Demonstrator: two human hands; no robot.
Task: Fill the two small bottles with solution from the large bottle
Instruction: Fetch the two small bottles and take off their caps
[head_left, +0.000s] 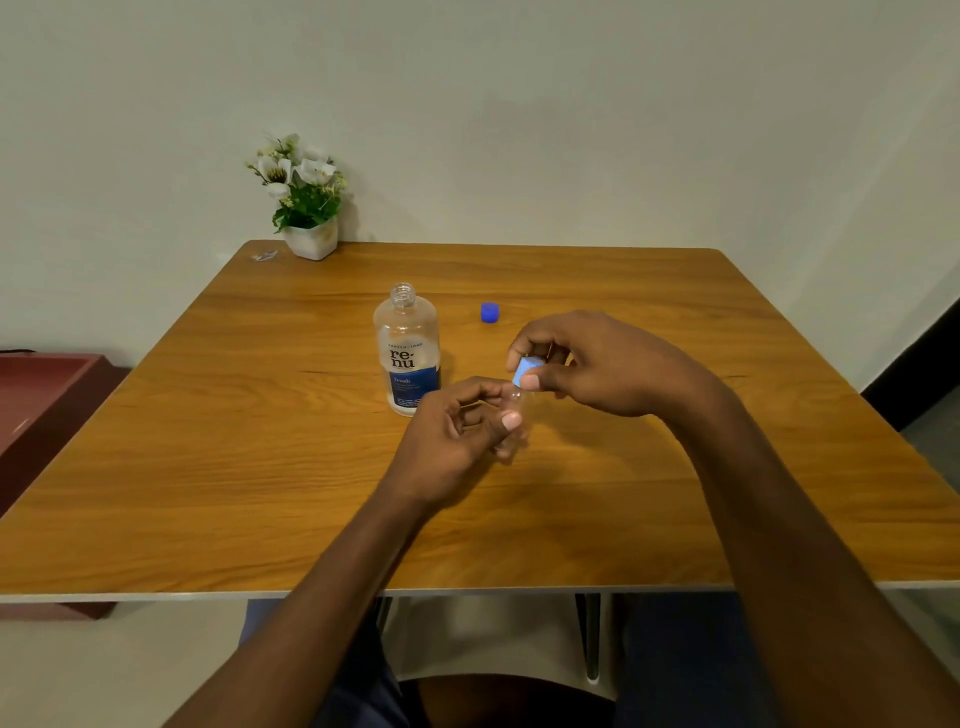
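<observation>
Wood-grain table (260, 493), orange-brown, stands against a pale wall (519, 130). The large bottle (407, 358) stands upright near the table's middle with its neck open; its clear body does not show how full it is. Far behind it to the left, at the table's corner, sits a white pot (311, 239) of flowers. Just behind it to the right, a blue cap (490, 313) lies on the wood.

Both bare forearms reach in from the near edge. The left hand (452, 441), just in front and right of the large bottle, curls fingers and thumb round a clear small bottle (519, 402); what is inside cannot be told. The right hand (608, 364), further right, pinches a pale cap (524, 370) between thumb and fingers, right at the small bottle's neck.
</observation>
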